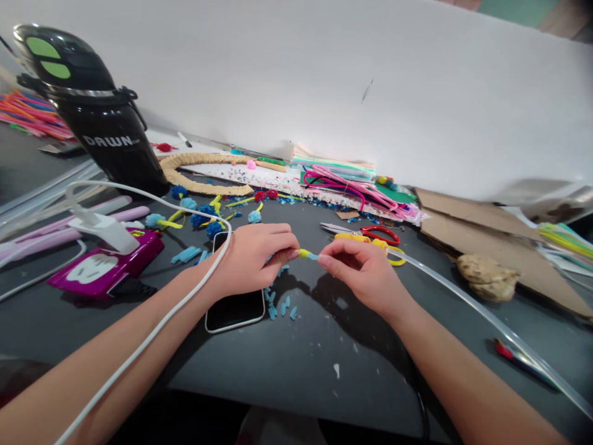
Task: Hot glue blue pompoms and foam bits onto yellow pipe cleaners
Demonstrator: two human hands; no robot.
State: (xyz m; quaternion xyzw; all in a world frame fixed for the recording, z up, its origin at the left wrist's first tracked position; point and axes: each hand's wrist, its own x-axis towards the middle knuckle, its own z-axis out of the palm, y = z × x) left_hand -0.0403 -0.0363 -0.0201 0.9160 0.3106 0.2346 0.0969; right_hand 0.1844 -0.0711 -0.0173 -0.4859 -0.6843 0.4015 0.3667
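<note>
My left hand (259, 256) pinches a short yellow fuzzy stem (303, 253) between thumb and fingertips. At the stem's right end is a light blue piece (313, 256), and my right hand (356, 269) grips its tip between thumb and forefinger. Beneath my left hand lies a phone (238, 312) with a dark screen. Several small light blue cut pieces (282, 306) are scattered beside it. Just beyond my right hand rest red-handled pliers (380, 233) and a yellow-handled tool (396, 258), partly hidden by that hand.
A black bottle (109, 133) stands at the back left. A white cable (185, 300) crosses over my left forearm from a purple power strip (111, 262). Blue pom-poms (201, 215), a tan ring (185, 162), pink pipe cleaners (347, 185), cardboard (491, 244) and a clear tube (486, 327) surround the workspace.
</note>
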